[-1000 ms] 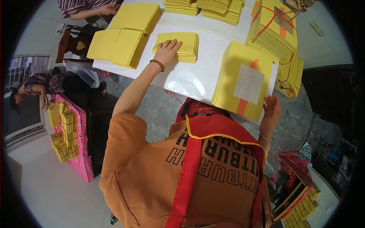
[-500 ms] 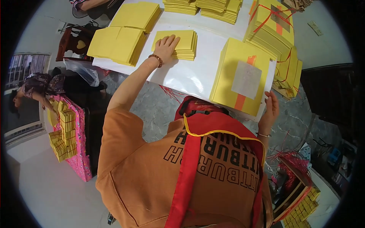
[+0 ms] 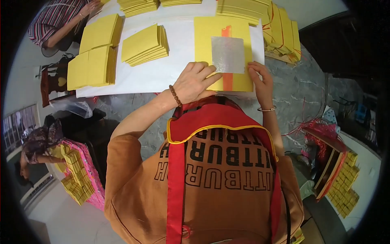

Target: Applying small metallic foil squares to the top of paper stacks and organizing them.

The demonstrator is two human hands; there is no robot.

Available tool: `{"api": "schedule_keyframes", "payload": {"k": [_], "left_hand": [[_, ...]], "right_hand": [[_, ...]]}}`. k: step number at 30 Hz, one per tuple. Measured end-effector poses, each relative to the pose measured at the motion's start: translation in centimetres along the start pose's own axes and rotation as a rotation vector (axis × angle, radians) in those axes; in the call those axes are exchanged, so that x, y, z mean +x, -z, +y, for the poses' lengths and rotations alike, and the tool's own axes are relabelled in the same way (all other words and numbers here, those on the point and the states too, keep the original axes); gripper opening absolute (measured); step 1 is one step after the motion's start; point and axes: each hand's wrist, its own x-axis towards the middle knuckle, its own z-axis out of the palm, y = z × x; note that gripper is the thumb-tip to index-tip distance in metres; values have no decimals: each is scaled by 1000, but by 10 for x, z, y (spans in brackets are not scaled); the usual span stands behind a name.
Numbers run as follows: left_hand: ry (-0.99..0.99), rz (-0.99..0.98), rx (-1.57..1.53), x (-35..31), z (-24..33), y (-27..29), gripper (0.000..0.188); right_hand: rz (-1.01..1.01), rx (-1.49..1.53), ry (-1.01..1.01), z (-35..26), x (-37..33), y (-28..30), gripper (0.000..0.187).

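Note:
A large yellow paper stack (image 3: 203,44) lies at the table's near right, with a grey translucent rectangle (image 3: 227,55) and an orange strip (image 3: 228,82) on its top sheet. My left hand (image 3: 195,83) is open over the stack's near left corner, fingers stretched onto the paper and thumb low by the near edge. At the right edge, my right hand (image 3: 263,79) has its thumb and forefinger closed on the paper's border. How much paper lies between them is hidden. Left of these, a small fanned pile of yellow folded pieces (image 3: 144,44) rests untouched on the white tabletop (image 3: 174,53).
Taller yellow stacks (image 3: 95,53) stand at the table's left, more along the far side. Red-tied yellow bundles (image 3: 282,32) are beyond the right edge. A person in a striped top (image 3: 53,20) works at far left; another person (image 3: 40,142) is by a pink-covered table (image 3: 96,195).
My left hand has left the small fanned pile and come over to the big stack's near corner. My right hand has closed in on the stack's right edge. The view has shifted.

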Motion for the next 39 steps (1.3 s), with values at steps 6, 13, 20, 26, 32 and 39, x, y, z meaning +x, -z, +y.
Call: {"api": "schedule_keyframes", "payload": {"k": [6, 13, 20, 26, 32, 39], "left_hand": [[13, -27, -206, 9, -1, 1, 24], [144, -50, -449, 15, -5, 3, 13], [352, -194, -626, 22, -12, 9, 12], [414, -229, -726, 27, -19, 7, 14], [437, -241, -789, 29, -23, 7, 13], [522, -352, -846, 32, -26, 8, 13]], "right_hand": [[-10, 93, -25, 4, -3, 4, 14], [4, 193, -122, 2, -3, 3, 19], [25, 206, -144, 2, 1, 1, 22], [16, 199, -168, 0, 3, 1, 24], [9, 208, -161, 1, 4, 2, 25], [-3, 223, -139, 0, 6, 4, 28]]}}
